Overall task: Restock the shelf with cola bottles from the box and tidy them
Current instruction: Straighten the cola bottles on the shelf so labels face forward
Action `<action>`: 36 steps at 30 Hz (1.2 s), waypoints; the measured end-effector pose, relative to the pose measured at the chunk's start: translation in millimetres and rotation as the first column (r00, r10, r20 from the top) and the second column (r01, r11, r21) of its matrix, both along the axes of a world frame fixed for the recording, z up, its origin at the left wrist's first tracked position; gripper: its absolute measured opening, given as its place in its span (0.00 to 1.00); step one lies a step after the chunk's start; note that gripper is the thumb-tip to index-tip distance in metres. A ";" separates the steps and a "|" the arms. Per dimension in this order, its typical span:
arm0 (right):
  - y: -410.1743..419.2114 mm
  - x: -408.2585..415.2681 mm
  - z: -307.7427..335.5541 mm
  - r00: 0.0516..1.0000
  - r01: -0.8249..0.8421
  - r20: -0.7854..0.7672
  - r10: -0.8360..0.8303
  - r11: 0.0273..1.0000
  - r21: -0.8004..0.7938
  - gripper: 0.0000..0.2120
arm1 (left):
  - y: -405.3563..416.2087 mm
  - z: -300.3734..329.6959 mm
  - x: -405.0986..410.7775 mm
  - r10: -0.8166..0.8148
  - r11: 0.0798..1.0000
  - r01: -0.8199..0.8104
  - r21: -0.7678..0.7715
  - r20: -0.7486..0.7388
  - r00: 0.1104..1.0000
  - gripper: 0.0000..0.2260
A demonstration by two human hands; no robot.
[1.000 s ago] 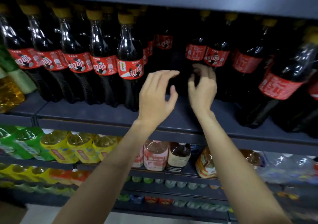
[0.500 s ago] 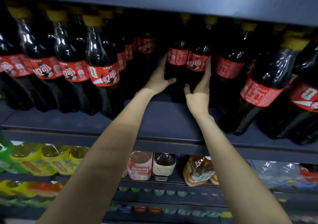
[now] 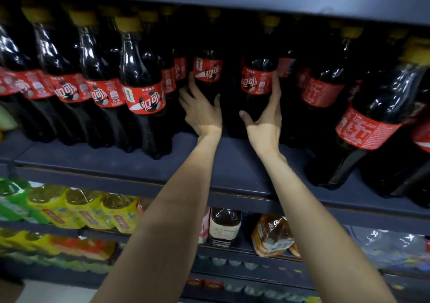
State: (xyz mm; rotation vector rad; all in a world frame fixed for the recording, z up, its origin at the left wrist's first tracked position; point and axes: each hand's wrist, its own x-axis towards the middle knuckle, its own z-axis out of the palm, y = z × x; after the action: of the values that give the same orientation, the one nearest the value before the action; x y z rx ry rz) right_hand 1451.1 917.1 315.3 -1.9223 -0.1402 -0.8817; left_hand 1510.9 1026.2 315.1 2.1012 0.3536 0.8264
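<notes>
Shelving of dark blue-grey metal [image 3: 232,172] spans the frame from left to right, its front edge bare in the middle where both forearms cross it. Dark plastic cola bottles with red labels and yellow caps stand along it: a close, even row in the upper left [image 3: 142,88], a looser, leaning group at the right [image 3: 363,125], and two set further back at centre.

Of those two, the left one [image 3: 207,69] has the left hand [image 3: 201,114] against its side, fingers reaching up to the label and thumb across its front. The right one [image 3: 257,79] has the right hand [image 3: 265,125] along its right side, fingers extended up past the label, thumb spread wide. Both hands lie fairly flat on the bottles and are not wrapped round them, each on its own bottle with a gap between them.

No box is in view, so the step in hand looks like tidying, not restocking. The next move probably calls for drawing both bottles forward to the shelf front, level with the left row, labels facing out, kept upright so neither tips its neighbours.

Yellow and green bottles [image 3: 69,207] fill the lower-left shelf.
</notes>
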 end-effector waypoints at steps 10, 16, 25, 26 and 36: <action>-0.4 -0.7 2.9 0.987 -0.141 -0.073 0.141 0.990 0.006 0.48 | -7.6 -5.7 -6.2 0.069 0.988 -0.092 0.127 0.172 0.983 0.37; 9.8 -3.3 1.8 0.978 -0.198 -0.068 0.195 0.980 -0.027 0.48 | 5.4 -4.9 -17.3 -0.039 0.994 0.024 0.107 0.141 0.989 0.33; 64.0 -1.7 4.4 0.942 -0.327 -0.067 0.329 0.944 0.035 0.48 | 72.5 -12.3 -118.1 -0.211 0.946 0.075 0.316 0.421 0.882 0.22; 72.8 -0.7 5.6 0.939 -0.336 -0.069 0.338 0.941 0.046 0.48 | 82.6 -11.1 -121.6 -0.158 0.939 -0.010 0.343 0.458 0.875 0.22; 105.6 -1.8 -2.6 0.976 -0.211 -0.062 0.211 0.977 0.005 0.41 | 110.4 -4.4 -116.6 -0.108 0.939 -0.057 0.338 0.448 0.887 0.29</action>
State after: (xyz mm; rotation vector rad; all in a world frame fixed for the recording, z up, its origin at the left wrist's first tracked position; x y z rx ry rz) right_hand 1449.3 1022.7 312.7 -1.8937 -0.3021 -0.6790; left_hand 1394.4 1136.6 310.7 2.1232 -0.0855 1.4183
